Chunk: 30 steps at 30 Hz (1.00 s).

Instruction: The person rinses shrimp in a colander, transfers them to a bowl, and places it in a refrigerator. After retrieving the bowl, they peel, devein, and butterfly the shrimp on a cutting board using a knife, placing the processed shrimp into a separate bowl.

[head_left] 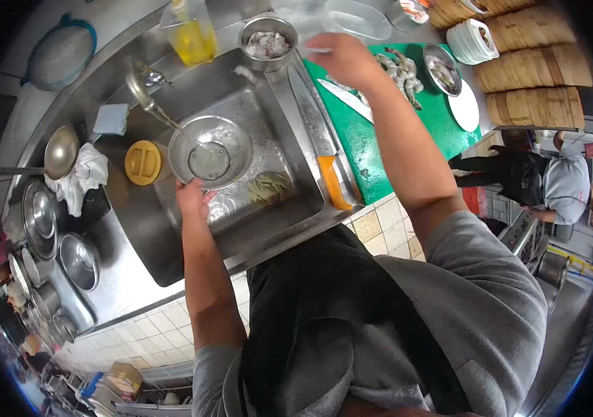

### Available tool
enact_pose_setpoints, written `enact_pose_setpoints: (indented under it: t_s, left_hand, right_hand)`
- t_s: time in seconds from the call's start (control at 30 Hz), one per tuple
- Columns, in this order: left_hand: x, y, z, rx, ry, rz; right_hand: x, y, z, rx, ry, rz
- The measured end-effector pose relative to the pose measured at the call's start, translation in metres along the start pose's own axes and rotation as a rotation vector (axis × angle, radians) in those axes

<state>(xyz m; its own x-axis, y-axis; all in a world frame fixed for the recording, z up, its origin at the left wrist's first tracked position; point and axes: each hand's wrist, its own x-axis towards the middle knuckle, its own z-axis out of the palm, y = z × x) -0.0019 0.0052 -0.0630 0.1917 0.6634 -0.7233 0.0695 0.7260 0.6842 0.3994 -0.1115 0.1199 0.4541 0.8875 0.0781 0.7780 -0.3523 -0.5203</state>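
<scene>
My left hand grips the near rim of a round metal bowl in the sink, beneath the faucet, where water runs into it. My right hand is raised over the far left corner of the green cutting board, fingers pressed together on something small and pale that I cannot make out. To its left, a metal bowl holds pale, wet pieces. Shrimp lie on the board to its right, beside a white-bladed knife partly under my forearm.
An orange-handled knife lies along the sink's right edge. A yellow round lid is left of the bowl. An oil container stands behind the sink. Bamboo steamers line the back right. Another person stands at far right.
</scene>
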Motion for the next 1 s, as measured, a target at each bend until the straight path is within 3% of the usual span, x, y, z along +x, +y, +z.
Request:
enact_pose_setpoints:
  t_s: [0.07,0.17,0.4,0.53,0.6,0.67,0.73,0.8,0.83,0.9,1.0]
  left_hand:
    - [0.021,-0.02,-0.004,-0.024,0.002,-0.044]
    - [0.032,-0.037,0.001,-0.066,0.014,-0.104]
    - [0.054,-0.062,0.007,-0.058,-0.017,-0.147]
    - [0.075,-0.068,-0.001,0.159,0.148,-0.17]
    - [0.089,-0.073,0.002,1.171,0.604,0.26]
    - [0.074,-0.05,0.03,1.381,0.689,0.596]
    - [0.065,-0.027,0.069,1.395,0.454,0.704]
    - [0.094,-0.032,0.096,1.194,0.238,0.935]
    - [0.109,-0.027,0.112,1.192,0.237,0.935]
    - [0.133,-0.02,0.138,1.271,-0.069,0.808]
    - [0.14,-0.018,0.169,1.364,-0.065,0.69]
  right_hand:
    - [-0.033,0.015,-0.029,-0.068,-0.027,0.329]
    - [-0.054,0.053,-0.034,-0.114,-0.033,0.445]
    - [-0.057,0.041,-0.001,-0.435,-0.02,0.525]
    - [-0.06,0.052,0.004,-0.429,0.034,0.428]
    - [-0.06,0.064,0.005,-0.394,0.037,0.4]
    - [-0.062,0.073,0.005,-0.343,0.057,0.345]
    - [-0.062,0.077,0.003,-0.309,0.076,0.318]
    - [-0.062,0.077,0.001,-0.26,0.141,0.234]
    - [-0.061,0.077,-0.001,-0.262,0.142,0.234]
    - [-0.059,0.078,-0.006,-0.23,0.096,0.296]
    - [-0.061,0.079,-0.007,-0.233,0.118,0.3]
